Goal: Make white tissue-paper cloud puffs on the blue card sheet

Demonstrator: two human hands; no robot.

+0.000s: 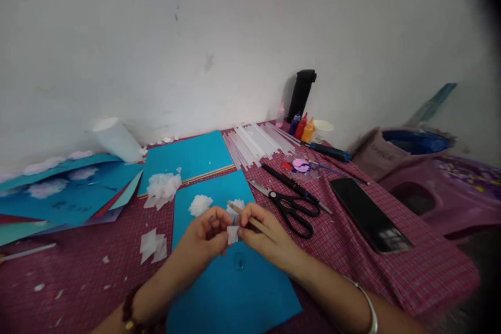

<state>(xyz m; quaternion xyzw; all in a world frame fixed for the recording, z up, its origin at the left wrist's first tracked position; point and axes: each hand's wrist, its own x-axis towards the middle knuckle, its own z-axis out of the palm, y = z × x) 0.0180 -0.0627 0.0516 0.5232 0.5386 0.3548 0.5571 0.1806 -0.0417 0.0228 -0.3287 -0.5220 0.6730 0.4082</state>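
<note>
My left hand (206,235) and my right hand (263,235) meet over a blue paper sheet (235,292). Both pinch a small white tissue piece (232,235) between their fingertips. My right hand also grips a thin wooden stick (250,219) that points up and left. Two fluffy white tissue balls (200,204) lie on the blue sheet just beyond my hands. Loose white tissue squares (153,245) and a bigger heap of them (162,188) lie to the left.
Black scissors (291,206), a black pen (287,181) and a dark phone (368,214) lie to the right on the red checked cloth (352,266). White strips (254,142), paint bottles (301,126) and a black flask (301,93) stand at the wall. Blue sheets (58,193) lie left.
</note>
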